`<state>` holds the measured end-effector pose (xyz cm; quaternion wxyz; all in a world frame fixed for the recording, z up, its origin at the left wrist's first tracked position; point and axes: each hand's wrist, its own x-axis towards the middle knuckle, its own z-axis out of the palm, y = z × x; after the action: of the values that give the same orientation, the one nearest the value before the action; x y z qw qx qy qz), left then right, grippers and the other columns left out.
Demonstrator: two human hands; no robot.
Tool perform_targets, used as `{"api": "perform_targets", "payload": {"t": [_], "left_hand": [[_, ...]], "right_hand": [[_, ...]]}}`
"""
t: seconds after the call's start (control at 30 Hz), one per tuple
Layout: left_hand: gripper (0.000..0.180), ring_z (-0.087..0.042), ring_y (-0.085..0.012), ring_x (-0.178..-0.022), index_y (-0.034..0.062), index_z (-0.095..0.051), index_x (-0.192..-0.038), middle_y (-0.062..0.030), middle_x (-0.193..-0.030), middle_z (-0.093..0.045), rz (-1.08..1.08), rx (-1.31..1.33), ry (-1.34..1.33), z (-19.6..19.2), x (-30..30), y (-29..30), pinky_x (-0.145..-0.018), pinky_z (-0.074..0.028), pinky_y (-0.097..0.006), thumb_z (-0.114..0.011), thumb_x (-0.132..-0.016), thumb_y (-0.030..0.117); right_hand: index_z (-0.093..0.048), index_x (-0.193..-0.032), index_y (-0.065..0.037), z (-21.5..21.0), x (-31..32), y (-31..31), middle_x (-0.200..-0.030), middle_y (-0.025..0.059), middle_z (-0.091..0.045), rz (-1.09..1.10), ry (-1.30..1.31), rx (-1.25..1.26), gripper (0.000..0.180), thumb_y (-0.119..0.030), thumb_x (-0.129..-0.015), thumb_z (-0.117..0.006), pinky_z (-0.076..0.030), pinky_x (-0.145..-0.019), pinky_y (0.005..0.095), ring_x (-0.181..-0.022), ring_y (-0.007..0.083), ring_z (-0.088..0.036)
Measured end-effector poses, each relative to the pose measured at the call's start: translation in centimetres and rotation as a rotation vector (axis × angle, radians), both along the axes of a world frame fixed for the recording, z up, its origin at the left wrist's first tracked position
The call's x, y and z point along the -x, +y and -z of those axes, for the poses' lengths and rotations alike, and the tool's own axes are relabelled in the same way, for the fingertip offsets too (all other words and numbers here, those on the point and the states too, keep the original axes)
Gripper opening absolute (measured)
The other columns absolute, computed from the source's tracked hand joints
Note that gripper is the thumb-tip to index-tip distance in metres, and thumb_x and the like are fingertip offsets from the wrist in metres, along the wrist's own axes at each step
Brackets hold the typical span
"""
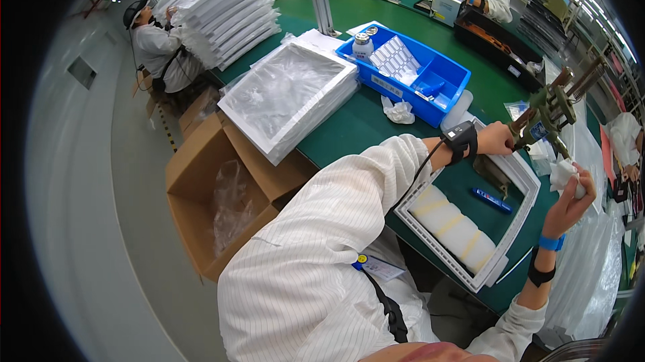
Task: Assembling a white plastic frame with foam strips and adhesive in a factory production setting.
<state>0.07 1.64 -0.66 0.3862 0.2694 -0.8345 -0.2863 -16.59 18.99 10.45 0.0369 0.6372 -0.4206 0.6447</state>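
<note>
Green metal tool [554, 112], left hand [497, 139] clamped on one end, right hand [571, 202] pinching a white tissue [560, 175] that looks pressed to its lower prong. White frame [440, 248] sits left of that tool. Mid-wipe, I'd guess; can't tell what's left.

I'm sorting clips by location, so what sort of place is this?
Probably a factory assembly workshop: a green workbench holds plastic-wrapped white frames and a blue divided bin, with a co-worker in white nearby.
</note>
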Motion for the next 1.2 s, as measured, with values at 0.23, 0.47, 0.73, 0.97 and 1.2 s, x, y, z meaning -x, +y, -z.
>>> {"api": "perform_targets", "payload": {"t": [0.23,0.47,0.73,0.97,1.2], "left_hand": [[0.021,-0.069,-0.0313,-0.072,0.0044,-0.075,-0.084,-0.0148,-0.078,-0.071,-0.010,0.013,-0.014,-0.2,0.1,-0.1,-0.071,-0.056,-0.036,-0.071,-0.069,0.020],[0.021,-0.069,-0.0304,-0.072,0.0029,-0.074,-0.083,-0.0146,-0.078,-0.071,-0.014,0.033,0.001,-0.1,0.2,-0.1,-0.071,-0.056,-0.036,-0.072,-0.070,0.019],[0.023,-0.069,-0.0301,-0.072,0.0022,-0.074,-0.084,-0.0147,-0.077,-0.071,0.009,0.020,0.037,0.1,0.2,0.4,-0.071,-0.056,-0.036,-0.072,-0.070,0.019],[0.027,-0.069,-0.0310,-0.072,0.0024,-0.073,-0.088,-0.0179,-0.080,-0.070,0.026,0.065,-0.020,-0.1,-0.1,-0.3,-0.070,-0.055,-0.037,-0.072,-0.070,0.023],[0.027,-0.068,-0.0317,-0.072,0.0013,-0.074,-0.090,-0.0174,-0.081,-0.070,0.032,0.061,-0.046,-0.4,0.0,-0.5,-0.071,-0.055,-0.036,-0.072,-0.074,0.024]], "right_hand": [[-0.042,-0.111,-0.004,0.0,0.1,-0.3,-0.120,0.0190,-0.054,-0.032,0.001,0.008,0.016,-0.001,-0.097,-0.049,-0.046,-0.097,0.0405,-0.110,0.0284,-0.058],[-0.043,-0.110,-0.007,1.5,-0.3,0.6,-0.119,0.0182,-0.054,0.031,0.093,0.050,0.020,0.002,-0.093,-0.050,-0.046,-0.099,0.0430,-0.113,0.0306,-0.057],[-0.044,-0.106,-0.007,2.9,-0.5,2.4,-0.115,0.0172,-0.055,0.086,0.245,0.048,0.022,0.004,-0.089,-0.053,-0.043,-0.100,0.0471,-0.115,0.0367,-0.056],[-0.050,-0.099,-0.004,5.6,-0.6,3.5,-0.117,0.0194,-0.059,0.034,0.354,0.001,0.015,0.002,-0.087,-0.057,-0.043,-0.100,0.0455,-0.120,0.0405,-0.055],[-0.053,-0.094,-0.005,4.8,-0.9,3.2,-0.111,0.0163,-0.063,0.046,0.323,-0.004,0.020,0.005,-0.081,-0.063,-0.047,-0.096,0.0430,-0.117,0.0376,-0.059]]}}
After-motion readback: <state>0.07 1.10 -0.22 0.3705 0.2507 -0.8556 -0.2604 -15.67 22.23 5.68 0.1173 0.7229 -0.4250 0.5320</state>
